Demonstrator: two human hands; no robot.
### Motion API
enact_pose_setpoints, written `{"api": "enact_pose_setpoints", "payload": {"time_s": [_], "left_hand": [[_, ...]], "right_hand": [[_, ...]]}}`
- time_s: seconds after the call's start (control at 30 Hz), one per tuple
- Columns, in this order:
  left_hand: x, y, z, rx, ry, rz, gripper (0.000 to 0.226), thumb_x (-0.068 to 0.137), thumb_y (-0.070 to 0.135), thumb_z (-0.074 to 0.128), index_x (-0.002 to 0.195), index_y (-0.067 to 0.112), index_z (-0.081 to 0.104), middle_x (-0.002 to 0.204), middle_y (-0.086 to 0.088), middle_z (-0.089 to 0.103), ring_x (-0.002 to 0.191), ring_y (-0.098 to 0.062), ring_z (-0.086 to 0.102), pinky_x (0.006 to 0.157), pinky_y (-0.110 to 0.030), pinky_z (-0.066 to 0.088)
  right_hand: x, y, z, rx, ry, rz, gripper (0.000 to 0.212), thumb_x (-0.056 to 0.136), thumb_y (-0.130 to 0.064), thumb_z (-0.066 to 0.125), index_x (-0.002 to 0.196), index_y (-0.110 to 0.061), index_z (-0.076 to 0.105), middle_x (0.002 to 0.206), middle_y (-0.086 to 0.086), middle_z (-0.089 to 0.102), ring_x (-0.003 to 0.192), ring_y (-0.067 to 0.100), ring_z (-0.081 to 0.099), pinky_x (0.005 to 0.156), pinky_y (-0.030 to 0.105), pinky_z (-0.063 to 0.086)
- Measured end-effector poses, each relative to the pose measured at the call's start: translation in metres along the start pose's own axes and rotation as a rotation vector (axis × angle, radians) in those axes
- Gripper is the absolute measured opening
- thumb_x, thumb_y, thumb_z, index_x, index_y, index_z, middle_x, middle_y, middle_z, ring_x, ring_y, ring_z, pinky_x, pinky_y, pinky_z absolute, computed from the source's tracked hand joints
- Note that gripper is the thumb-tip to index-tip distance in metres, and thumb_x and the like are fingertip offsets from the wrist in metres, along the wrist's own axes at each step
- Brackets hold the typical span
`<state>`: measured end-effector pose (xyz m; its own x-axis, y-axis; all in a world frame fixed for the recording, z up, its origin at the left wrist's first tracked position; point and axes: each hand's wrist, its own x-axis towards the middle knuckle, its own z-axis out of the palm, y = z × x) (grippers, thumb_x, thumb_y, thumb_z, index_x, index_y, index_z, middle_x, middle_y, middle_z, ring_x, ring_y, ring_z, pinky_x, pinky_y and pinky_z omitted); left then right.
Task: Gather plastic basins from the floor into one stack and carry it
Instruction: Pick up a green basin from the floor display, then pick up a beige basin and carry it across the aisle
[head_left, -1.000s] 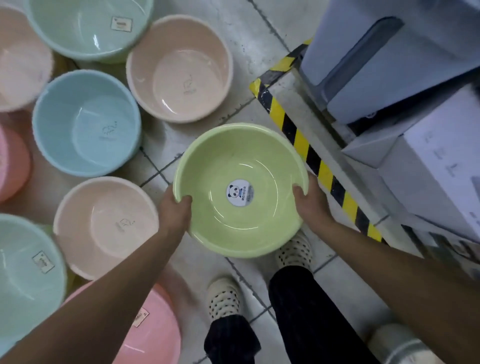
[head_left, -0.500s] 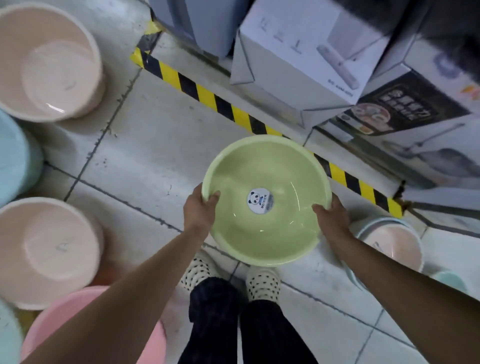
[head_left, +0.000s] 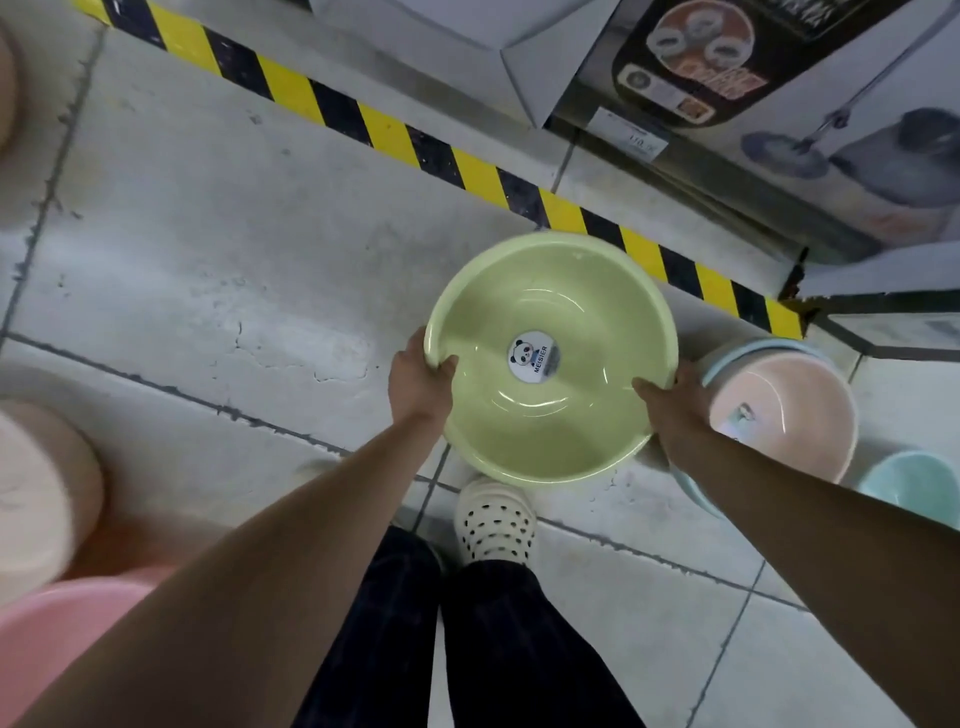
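I hold a light green plastic basin (head_left: 545, 291) with a panda sticker in its middle, level above the floor. My left hand (head_left: 418, 376) grips its left rim, thumb inside. My right hand (head_left: 670, 410) grips its right rim the same way. Just right of it on the floor stands a stack with a peach basin (head_left: 800, 410) nested in a light blue one. A teal basin (head_left: 919, 486) sits at the right edge. At the left edge are a blurred peach basin (head_left: 36, 488) and a pink basin (head_left: 57, 639).
A yellow and black hazard stripe (head_left: 395, 137) runs diagonally across the grey tiled floor. Behind it stand cardboard product boxes (head_left: 779, 104) on a low shelf. My legs in dark trousers and a white dotted clog (head_left: 493, 525) are below the basin.
The view has swung right with the green basin still held in both hands. The floor basins on the left have slid out of view and the peach stack on the right has come closer.
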<state>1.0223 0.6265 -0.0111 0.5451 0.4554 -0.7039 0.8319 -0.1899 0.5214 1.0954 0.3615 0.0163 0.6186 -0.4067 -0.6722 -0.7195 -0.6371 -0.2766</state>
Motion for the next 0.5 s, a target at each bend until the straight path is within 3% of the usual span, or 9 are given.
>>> {"api": "enact_pose_setpoints", "payload": {"time_s": [0.1, 0.2, 0.3, 0.37, 0.5], "left_hand": [[0.003, 0.001, -0.003, -0.004, -0.075, -0.064, 0.042, 0.092, 0.026, 0.062, 0.132, 0.014, 0.056, 0.114, -0.011, 0.068, 0.101, -0.029, 0.062, 0.076, -0.029, 0.042], [-0.001, 0.009, -0.024, -0.037, -0.184, -0.113, 0.034, 0.095, 0.030, 0.056, 0.123, 0.012, 0.063, 0.113, -0.010, 0.069, 0.097, -0.026, 0.063, 0.077, -0.030, 0.045], [-0.013, 0.009, -0.070, -0.165, -0.175, -0.168, 0.034, 0.097, 0.027, 0.049, 0.125, 0.016, 0.065, 0.122, -0.010, 0.068, 0.110, -0.029, 0.063, 0.100, -0.041, 0.050], [-0.025, 0.004, -0.112, -0.270, -0.123, -0.191, 0.029, 0.095, 0.025, 0.048, 0.117, 0.020, 0.067, 0.118, -0.009, 0.068, 0.110, -0.027, 0.062, 0.104, -0.049, 0.047], [-0.062, -0.003, -0.210, -0.401, 0.022, -0.232, 0.033, 0.097, 0.026, 0.051, 0.125, 0.015, 0.064, 0.123, -0.008, 0.067, 0.117, -0.025, 0.061, 0.105, -0.046, 0.047]], "right_hand": [[-0.004, -0.005, 0.003, -0.032, -0.001, 0.045, 0.049, 0.090, -0.017, 0.066, 0.135, -0.010, 0.049, 0.122, 0.015, 0.062, 0.113, 0.037, 0.059, 0.092, 0.040, 0.045], [-0.021, -0.020, -0.002, -0.042, 0.038, 0.049, 0.048, 0.088, -0.015, 0.059, 0.135, -0.012, 0.050, 0.127, 0.017, 0.062, 0.113, 0.039, 0.058, 0.092, 0.041, 0.046], [-0.056, -0.049, -0.008, -0.020, 0.088, 0.003, 0.046, 0.088, -0.014, 0.055, 0.134, -0.012, 0.053, 0.128, 0.015, 0.063, 0.111, 0.036, 0.059, 0.088, 0.039, 0.045], [-0.088, -0.079, -0.004, -0.044, 0.009, -0.077, 0.043, 0.091, -0.014, 0.057, 0.133, -0.010, 0.054, 0.129, 0.010, 0.063, 0.107, 0.031, 0.059, 0.088, 0.037, 0.044], [-0.173, -0.161, 0.019, -0.141, -0.212, -0.307, 0.036, 0.096, -0.020, 0.056, 0.132, -0.013, 0.059, 0.130, 0.005, 0.063, 0.117, 0.027, 0.059, 0.091, 0.032, 0.043]]}}
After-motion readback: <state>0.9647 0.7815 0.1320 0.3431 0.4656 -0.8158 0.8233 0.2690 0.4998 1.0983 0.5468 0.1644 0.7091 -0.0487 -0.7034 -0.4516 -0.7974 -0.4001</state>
